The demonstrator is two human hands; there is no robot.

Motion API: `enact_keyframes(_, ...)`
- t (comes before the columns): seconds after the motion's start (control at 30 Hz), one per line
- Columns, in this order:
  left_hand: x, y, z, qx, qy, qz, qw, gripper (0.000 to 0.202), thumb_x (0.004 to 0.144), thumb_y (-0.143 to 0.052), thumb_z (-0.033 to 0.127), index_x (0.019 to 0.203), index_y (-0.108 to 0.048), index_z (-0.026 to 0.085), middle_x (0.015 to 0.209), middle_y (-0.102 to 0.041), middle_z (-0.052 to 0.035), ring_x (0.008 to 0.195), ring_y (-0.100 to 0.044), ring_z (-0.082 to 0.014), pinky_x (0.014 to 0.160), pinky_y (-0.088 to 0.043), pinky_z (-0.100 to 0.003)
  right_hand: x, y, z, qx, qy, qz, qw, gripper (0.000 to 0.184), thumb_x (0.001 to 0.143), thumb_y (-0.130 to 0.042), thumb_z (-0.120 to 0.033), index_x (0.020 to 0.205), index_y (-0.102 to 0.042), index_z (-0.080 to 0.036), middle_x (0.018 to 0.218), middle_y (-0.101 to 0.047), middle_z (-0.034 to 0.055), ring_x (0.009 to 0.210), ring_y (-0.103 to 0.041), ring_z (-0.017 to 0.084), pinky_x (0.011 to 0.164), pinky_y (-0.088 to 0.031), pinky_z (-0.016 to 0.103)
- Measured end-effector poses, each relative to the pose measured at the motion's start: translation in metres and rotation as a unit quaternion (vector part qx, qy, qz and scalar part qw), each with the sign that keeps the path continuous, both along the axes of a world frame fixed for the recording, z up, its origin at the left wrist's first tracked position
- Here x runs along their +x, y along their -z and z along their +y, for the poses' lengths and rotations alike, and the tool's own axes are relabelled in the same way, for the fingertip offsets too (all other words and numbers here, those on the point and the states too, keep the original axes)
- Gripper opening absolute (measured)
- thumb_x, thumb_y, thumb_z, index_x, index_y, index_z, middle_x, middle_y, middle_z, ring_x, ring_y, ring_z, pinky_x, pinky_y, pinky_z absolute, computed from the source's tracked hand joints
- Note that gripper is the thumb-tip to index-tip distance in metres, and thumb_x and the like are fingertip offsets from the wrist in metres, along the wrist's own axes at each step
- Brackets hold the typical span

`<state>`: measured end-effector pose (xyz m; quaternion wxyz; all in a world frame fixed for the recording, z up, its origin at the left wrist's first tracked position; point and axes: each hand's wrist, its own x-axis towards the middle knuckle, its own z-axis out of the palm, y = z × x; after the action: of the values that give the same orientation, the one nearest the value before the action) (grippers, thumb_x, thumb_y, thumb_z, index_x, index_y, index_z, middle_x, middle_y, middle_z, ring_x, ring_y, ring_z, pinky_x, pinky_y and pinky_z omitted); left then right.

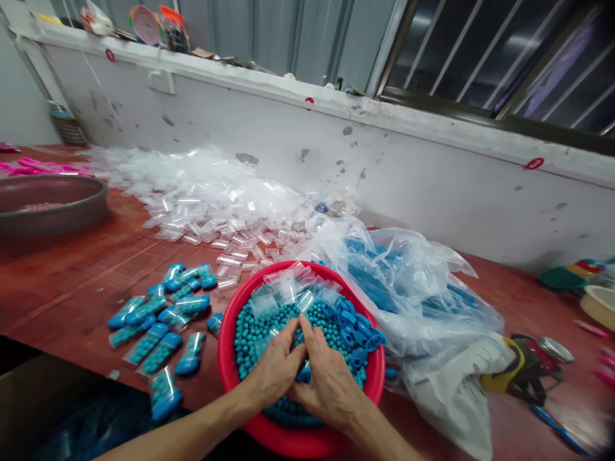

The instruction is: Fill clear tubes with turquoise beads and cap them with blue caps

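My left hand (276,362) and my right hand (327,371) meet over a red basin (225,333), fingers closed and tips together. A blue piece shows between the palms; the fingers hide most of what they hold. Small teal beads (247,326) fill the basin under both hands. Clear flat plastic tubes (287,287) lie on the beads at the far side. Blue plastic caps (353,326) are heaped at the basin's right, close to my right hand. Left of the basin, several bead-filled tubes with blue caps (154,346) lie on the red table (129,243).
Behind the basin spreads a big pile of clear tubes (206,186). A clear plastic bag (413,275) with blue pieces sits at the right, a white sack (446,390) in front of it. A dark basin (91,198) stands far left. The wall (432,192) closes the back.
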<state>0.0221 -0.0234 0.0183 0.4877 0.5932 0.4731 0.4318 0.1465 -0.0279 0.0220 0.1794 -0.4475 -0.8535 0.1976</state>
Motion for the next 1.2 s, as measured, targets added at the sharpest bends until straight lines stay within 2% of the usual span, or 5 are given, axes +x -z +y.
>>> enact_keyframes(0.2, -0.081, -0.016, 0.001, 0.006, -0.139, 0.12, 0.983, 0.048, 0.079, -0.04, 0.039, 0.123, -0.037, 0.022, 0.094, -0.059, -0.0021, 0.075, -0.057, -0.0167, 0.069, -0.047, -0.028, 0.031, -0.004, 0.029, 0.002, 0.025, -0.028, 0.999, 0.047, 0.084, -0.042, -0.021, 0.13, -0.032, -0.022, 0.12, -0.046, 0.0088, 0.1, -0.052, 0.019, 0.082, -0.044, 0.03)
enact_keyframes(0.43, -0.137, -0.026, -0.003, 0.103, -0.325, 0.403, 0.85, 0.053, 0.08, -0.038, 0.036, 0.129, -0.033, 0.015, 0.124, -0.048, -0.0125, 0.112, -0.045, -0.0289, 0.093, -0.034, -0.044, 0.022, 0.009, 0.035, 0.05, -0.071, -0.234, 0.968, 0.03, 0.086, -0.035, -0.011, 0.104, -0.054, -0.024, 0.106, -0.055, 0.0056, 0.086, -0.054, 0.019, 0.067, -0.044, 0.028)
enact_keyframes(0.63, -0.068, -0.009, -0.004, 0.07, -0.104, 0.245, 0.961, 0.029, 0.076, -0.049, 0.033, 0.1, -0.061, 0.023, 0.087, -0.066, -0.0044, 0.082, -0.06, -0.0223, 0.079, -0.042, -0.031, 0.011, 0.024, 0.035, 0.073, -0.067, -0.26, 0.961, 0.023, 0.084, -0.038, -0.009, 0.09, -0.058, -0.02, 0.088, -0.058, 0.0056, 0.075, -0.056, 0.019, 0.06, -0.045, 0.027)
enact_keyframes(0.9, -0.014, 0.001, 0.031, -0.173, 0.188, 0.066, 0.965, 0.029, 0.07, -0.05, 0.042, 0.08, -0.06, 0.016, 0.069, -0.06, -0.0012, 0.042, -0.049, -0.0111, 0.04, -0.035, -0.022, 0.009, 0.009, 0.031, 0.14, -0.073, -0.177, 0.972, 0.042, 0.081, -0.03, 0.001, 0.121, -0.039, -0.004, 0.103, -0.056, 0.0151, 0.095, -0.053, 0.021, 0.079, -0.047, 0.031)
enact_keyframes(1.2, -0.002, 0.037, 0.044, -0.189, 0.107, 0.057, 0.974, 0.028, 0.049, -0.064, 0.008, 0.036, -0.042, 0.02, 0.028, -0.033, 0.0051, 0.041, -0.049, -0.0174, 0.051, -0.039, -0.028, 0.043, 0.013, 0.04, 0.074, 0.018, -0.13, 0.989, 0.045, 0.081, -0.042, -0.014, 0.126, -0.037, -0.012, 0.121, -0.046, 0.0157, 0.102, -0.053, 0.024, 0.08, -0.048, 0.035)
